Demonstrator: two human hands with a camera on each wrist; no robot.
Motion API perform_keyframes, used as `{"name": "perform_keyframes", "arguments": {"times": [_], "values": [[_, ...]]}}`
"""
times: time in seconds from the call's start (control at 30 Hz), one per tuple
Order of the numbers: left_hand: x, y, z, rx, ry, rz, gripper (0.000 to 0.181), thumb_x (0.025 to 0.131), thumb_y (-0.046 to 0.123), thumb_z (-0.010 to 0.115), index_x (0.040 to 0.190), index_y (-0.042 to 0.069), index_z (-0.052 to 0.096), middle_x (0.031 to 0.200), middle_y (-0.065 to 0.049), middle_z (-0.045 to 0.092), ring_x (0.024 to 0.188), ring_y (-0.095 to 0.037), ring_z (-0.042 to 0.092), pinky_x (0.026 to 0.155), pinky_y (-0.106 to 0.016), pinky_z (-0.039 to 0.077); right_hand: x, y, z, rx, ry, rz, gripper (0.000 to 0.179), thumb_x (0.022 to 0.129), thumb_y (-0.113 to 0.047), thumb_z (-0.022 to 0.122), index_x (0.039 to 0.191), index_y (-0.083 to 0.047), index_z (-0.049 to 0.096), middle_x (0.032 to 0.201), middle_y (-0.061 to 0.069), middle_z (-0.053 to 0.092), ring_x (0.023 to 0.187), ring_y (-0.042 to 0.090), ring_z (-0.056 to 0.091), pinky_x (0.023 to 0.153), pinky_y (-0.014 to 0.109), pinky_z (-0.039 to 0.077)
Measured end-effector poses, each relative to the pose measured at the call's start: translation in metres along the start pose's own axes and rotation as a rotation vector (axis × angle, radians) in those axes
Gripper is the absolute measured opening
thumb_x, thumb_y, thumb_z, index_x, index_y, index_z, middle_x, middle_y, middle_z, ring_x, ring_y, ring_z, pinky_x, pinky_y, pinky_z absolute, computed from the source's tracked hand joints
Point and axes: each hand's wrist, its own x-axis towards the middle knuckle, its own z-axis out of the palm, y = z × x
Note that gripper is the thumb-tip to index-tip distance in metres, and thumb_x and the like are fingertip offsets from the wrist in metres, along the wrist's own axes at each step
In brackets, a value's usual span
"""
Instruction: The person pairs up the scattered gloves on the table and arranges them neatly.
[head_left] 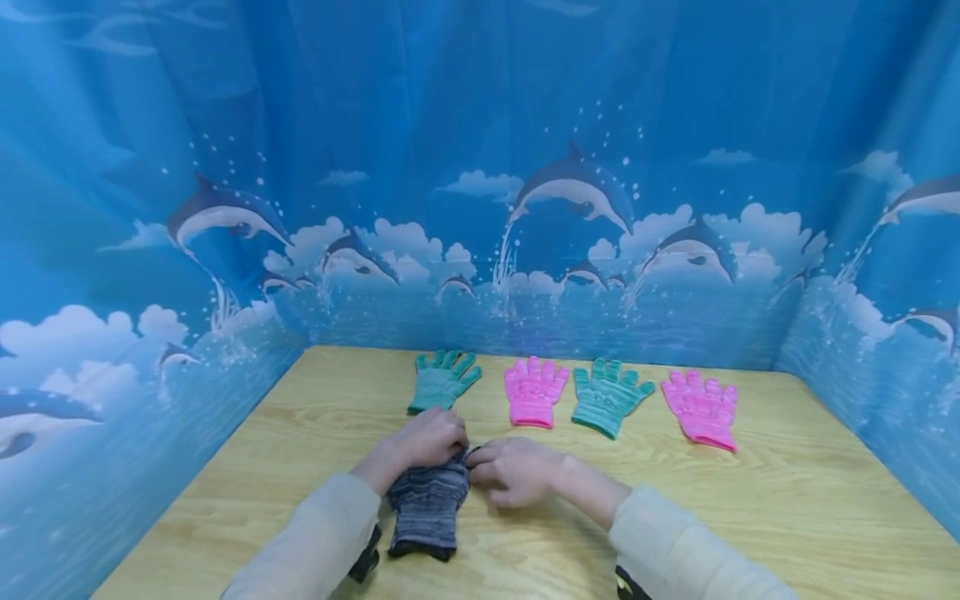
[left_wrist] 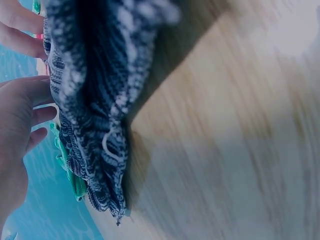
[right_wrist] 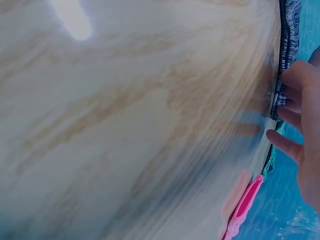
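Note:
A dark grey and black striped knit glove (head_left: 429, 500) lies on the table with its black cuff toward me. My left hand (head_left: 435, 437) bends over the far end of this glove and pinches the knit there. At the glove's right edge, my right hand (head_left: 517, 472) holds a dark finger of it between curled fingers. In the left wrist view the glove (left_wrist: 90, 100) looks bunched, with folds raised off the table. The right wrist view shows its edge (right_wrist: 287, 55) beside my right fingers (right_wrist: 295, 75). My hands partly cover the glove's fingers.
Along the back lie a green glove (head_left: 442, 383), a pink glove (head_left: 534, 392), another green glove (head_left: 609, 398) and another pink glove (head_left: 701, 408), fingers pointing away. The wooden table (head_left: 750, 517) meets a blue dolphin-print curtain (head_left: 480, 167) at the back and sides.

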Motion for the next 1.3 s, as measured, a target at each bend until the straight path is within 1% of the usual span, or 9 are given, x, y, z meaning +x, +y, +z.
{"name": "perform_keyframes", "arguments": {"times": [0.27, 0.43, 0.53, 0.7, 0.77, 0.87, 0.97, 1.07, 1.3], "values": [[-0.0016, -0.0005, -0.0015, -0.020, 0.012, 0.003, 0.012, 0.084, 0.013, 0.064, 0.087, 0.018, 0.075, 0.078, 0.006, 0.063, 0.074, -0.011, 0.058, 0.067, -0.027, 0.046, 0.0000, -0.0011, -0.0008, -0.011, -0.001, 0.007, 0.040, 0.089, -0.019, 0.052, 0.128, -0.011, 0.055, 0.132, 0.002, 0.051, 0.122, 0.017, 0.046, 0.101, 0.027, 0.034], [-0.0021, 0.0001, -0.0013, -0.036, 0.015, -0.003, 0.011, 0.083, 0.013, 0.065, 0.088, 0.017, 0.075, 0.079, 0.006, 0.063, 0.075, -0.010, 0.059, 0.067, -0.027, 0.046, -0.0002, -0.0003, -0.0021, -0.053, 0.054, -0.020, 0.036, 0.088, -0.015, 0.054, 0.123, -0.010, 0.059, 0.127, 0.001, 0.055, 0.118, 0.015, 0.049, 0.098, 0.028, 0.038], [-0.0028, 0.0000, -0.0009, -0.030, 0.023, -0.001, 0.011, 0.083, 0.012, 0.065, 0.087, 0.016, 0.074, 0.079, 0.006, 0.063, 0.075, -0.010, 0.060, 0.067, -0.027, 0.046, 0.0000, -0.0001, -0.0033, -0.103, 0.094, -0.062, 0.032, 0.086, -0.016, 0.056, 0.116, -0.010, 0.064, 0.121, 0.000, 0.059, 0.114, 0.014, 0.052, 0.093, 0.028, 0.042], [-0.0034, -0.0005, -0.0008, -0.024, 0.019, -0.003, 0.012, 0.083, 0.012, 0.065, 0.088, 0.017, 0.074, 0.080, 0.006, 0.063, 0.075, -0.009, 0.060, 0.065, -0.025, 0.046, 0.0016, -0.0018, -0.0015, -0.129, 0.120, -0.108, 0.023, 0.084, -0.019, 0.058, 0.103, -0.014, 0.069, 0.112, -0.004, 0.061, 0.104, 0.009, 0.055, 0.076, 0.022, 0.047], [-0.0032, -0.0004, -0.0016, -0.026, 0.020, 0.008, 0.012, 0.083, 0.011, 0.065, 0.089, 0.017, 0.074, 0.080, 0.006, 0.063, 0.075, -0.009, 0.060, 0.065, -0.024, 0.046, 0.0013, -0.0024, -0.0013, -0.101, 0.125, -0.089, 0.017, 0.084, -0.020, 0.058, 0.095, -0.015, 0.069, 0.109, -0.004, 0.061, 0.099, 0.008, 0.057, 0.072, 0.021, 0.046], [-0.0036, -0.0006, -0.0027, -0.027, 0.035, 0.034, 0.011, 0.083, 0.011, 0.065, 0.088, 0.017, 0.074, 0.078, 0.006, 0.063, 0.073, -0.009, 0.059, 0.062, -0.023, 0.045, 0.0009, -0.0022, -0.0020, -0.058, 0.153, -0.035, 0.012, 0.085, -0.019, 0.058, 0.090, -0.014, 0.068, 0.106, -0.002, 0.062, 0.094, 0.009, 0.059, 0.075, 0.022, 0.047], [-0.0045, -0.0022, -0.0029, -0.022, 0.077, 0.050, 0.009, 0.082, 0.012, 0.067, 0.087, 0.016, 0.074, 0.077, 0.005, 0.063, 0.072, -0.009, 0.059, 0.063, -0.023, 0.046, 0.0016, -0.0011, -0.0035, -0.041, 0.192, 0.020, 0.013, 0.086, -0.016, 0.057, 0.092, -0.012, 0.069, 0.104, 0.001, 0.064, 0.093, 0.011, 0.060, 0.080, 0.023, 0.047], [-0.0048, -0.0039, -0.0035, -0.024, 0.099, 0.040, 0.008, 0.082, 0.012, 0.068, 0.087, 0.014, 0.074, 0.079, 0.003, 0.065, 0.073, -0.011, 0.060, 0.065, -0.024, 0.048, 0.0019, 0.0000, -0.0031, -0.059, 0.200, 0.041, 0.016, 0.087, -0.016, 0.057, 0.096, -0.011, 0.070, 0.104, 0.002, 0.065, 0.097, 0.013, 0.060, 0.084, 0.024, 0.046], [-0.0008, -0.0016, -0.0039, -0.051, -0.003, -0.040, 0.012, 0.082, 0.011, 0.065, 0.092, 0.012, 0.073, 0.084, 0.001, 0.065, 0.077, -0.013, 0.061, 0.069, -0.026, 0.048, 0.0025, 0.0001, 0.0045, -0.149, 0.181, 0.040, 0.016, 0.087, -0.022, 0.058, 0.092, -0.015, 0.072, 0.105, -0.003, 0.065, 0.098, 0.011, 0.059, 0.080, 0.026, 0.047]]}}
